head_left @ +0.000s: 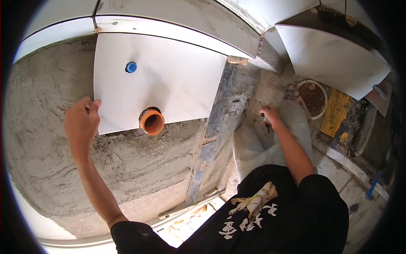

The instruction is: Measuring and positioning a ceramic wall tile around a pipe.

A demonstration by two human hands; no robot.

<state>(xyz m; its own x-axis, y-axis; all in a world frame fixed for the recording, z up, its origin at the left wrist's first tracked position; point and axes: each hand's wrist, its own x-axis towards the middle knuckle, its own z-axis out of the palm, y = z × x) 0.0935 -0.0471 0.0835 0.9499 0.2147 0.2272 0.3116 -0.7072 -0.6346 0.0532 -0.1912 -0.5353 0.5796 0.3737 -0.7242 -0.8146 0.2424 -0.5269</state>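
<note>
A white marbled tile point(182, 76) stands against the mortar-covered wall, below a row of similar tiles. A blue plug point(131, 67) pokes through its upper part, and an orange pipe point(152, 122) sticks out at a notch in its lower edge. My left hand point(82, 122) is closed at the tile's lower left edge, with the thumb against the rim. Over my knees, my right hand point(271, 115) is closed round a small dark object with a bit of red; its kind is mostly hidden by the fingers.
Rough grey mortar point(46, 93) surrounds the tile's left and lower sides. On the right, a round bucket point(325, 99) with brown contents stands beside a yellow and black bag point(337, 111). Another large tile point(334, 59) leans behind them. A blue strip-like object point(373, 185) lies farther right.
</note>
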